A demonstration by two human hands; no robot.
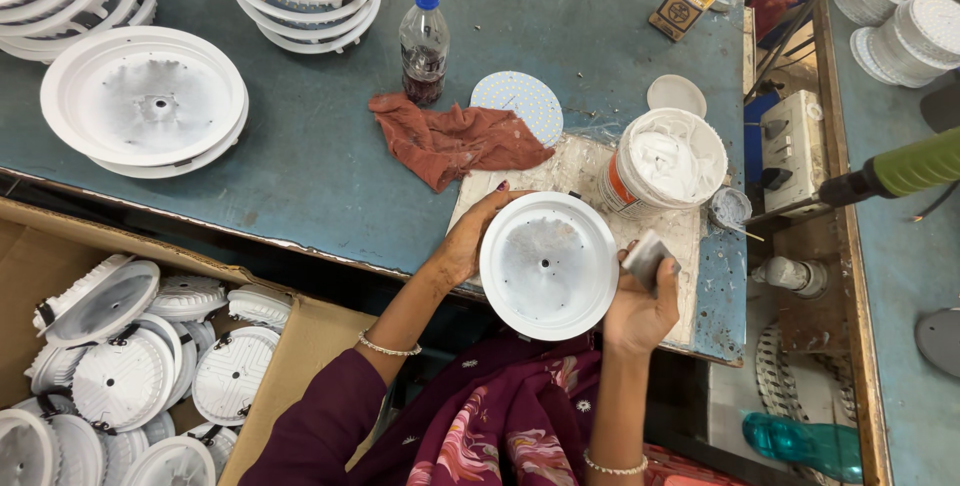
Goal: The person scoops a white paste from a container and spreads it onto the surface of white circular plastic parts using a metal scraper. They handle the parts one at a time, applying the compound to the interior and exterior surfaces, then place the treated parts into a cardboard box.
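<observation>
My left hand (468,238) grips the left rim of a round white lamp housing (548,264), held face up over the table's front edge. Its grey inner dish has a small centre hole. My right hand (640,304) is at the housing's right rim and holds a small flat grey scraper (647,258). Just behind the housing stands an open white tub of white paste (667,162) on a stained board (580,171).
A rust-red rag (450,142), a round LED disc (520,101) and a plastic bottle (424,42) lie behind. Stacks of white housings (143,96) sit on the blue table (300,176). A cardboard box (300,346) of housings is at lower left. A power strip (792,151) and green-handled tool (905,168) are on the right.
</observation>
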